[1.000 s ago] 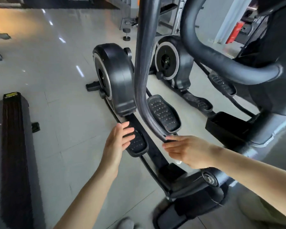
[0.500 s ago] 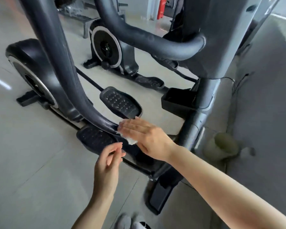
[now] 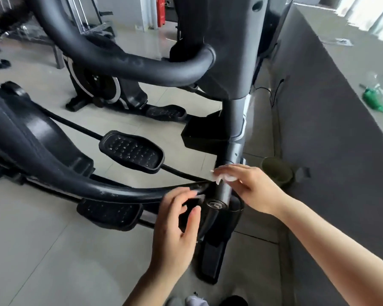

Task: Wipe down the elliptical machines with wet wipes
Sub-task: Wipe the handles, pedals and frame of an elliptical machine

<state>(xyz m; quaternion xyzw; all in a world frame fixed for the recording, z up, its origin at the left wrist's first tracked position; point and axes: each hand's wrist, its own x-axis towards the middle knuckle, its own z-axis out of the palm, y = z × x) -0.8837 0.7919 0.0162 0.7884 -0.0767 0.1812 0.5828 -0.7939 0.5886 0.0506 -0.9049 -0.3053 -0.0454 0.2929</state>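
Observation:
A black elliptical machine (image 3: 228,51) fills the view, its curved swing arm (image 3: 80,184) running down to a pivot on the grey upright post (image 3: 232,151). My right hand (image 3: 252,186) holds a white wet wipe (image 3: 223,178) against the post where the arm joins it. My left hand (image 3: 177,224) hovers just below the arm's lower end, fingers loosely spread, holding nothing. Two studded pedals show, one (image 3: 132,151) behind the arm and one (image 3: 108,212) in front.
A second elliptical (image 3: 100,85) stands behind. A grey ledge (image 3: 332,107) runs along the right, with a green plastic bag (image 3: 378,98) on top. A dark green cup (image 3: 276,171) sits on the floor by the post. Tiled floor (image 3: 42,250) lies at the lower left.
The view has swung right and closer. My right hand has slid the wipe down the swing arm to the post joint. My left hand has followed beneath it.

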